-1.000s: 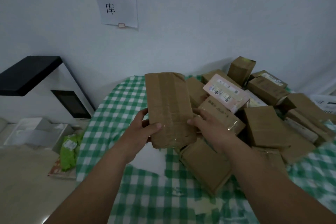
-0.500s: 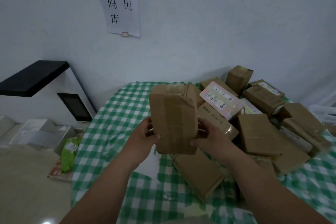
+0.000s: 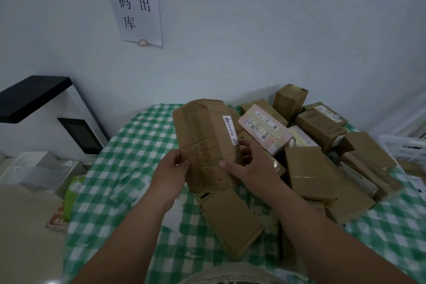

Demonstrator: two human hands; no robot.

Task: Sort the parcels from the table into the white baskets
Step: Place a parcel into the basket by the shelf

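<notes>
I hold a long brown cardboard parcel (image 3: 206,143) upright above the table with the green-checked cloth (image 3: 129,163). My left hand (image 3: 171,174) grips its lower left edge. My right hand (image 3: 249,168) grips its lower right side, thumb on the front face. A white label strip shows on the parcel's right side. A heap of brown parcels (image 3: 322,168) covers the right half of the table, with a pink labelled box (image 3: 265,131) on top. Part of a white basket (image 3: 405,147) shows at the right edge.
A white machine with a black top (image 3: 46,108) stands left of the table against the wall. Clear plastic bins (image 3: 39,170) and a green packet (image 3: 73,193) lie on the floor beside it. A paper notice (image 3: 136,2) hangs on the wall.
Both hands have turned the parcel about its long axis, so a side with a white label now shows at its right. The parcel has stayed above the table's middle.
</notes>
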